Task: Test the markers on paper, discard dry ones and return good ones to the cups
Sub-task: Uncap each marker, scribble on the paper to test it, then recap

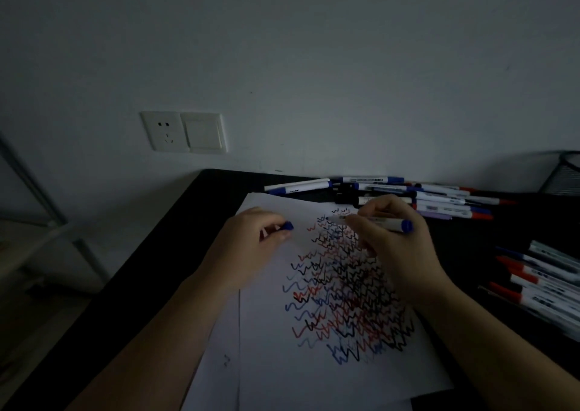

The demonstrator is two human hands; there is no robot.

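Observation:
A white sheet of paper [270, 357] lies on the black table, covered in red, blue and black zigzag scribbles. My right hand [392, 241] grips an uncapped white marker with a blue end [398, 223], its tip pointing left just above the top of the scribbles. My left hand [251, 241] rests on the paper's upper left part and pinches the marker's blue cap [288, 225]. No cup shows fully in view.
A pile of white markers [408, 195] with blue, red and black caps lies behind the paper by the wall. More markers [543, 282] lie at the right edge. A dark mesh container [561, 175] stands at the far right. The black table [175, 247] ends at the left.

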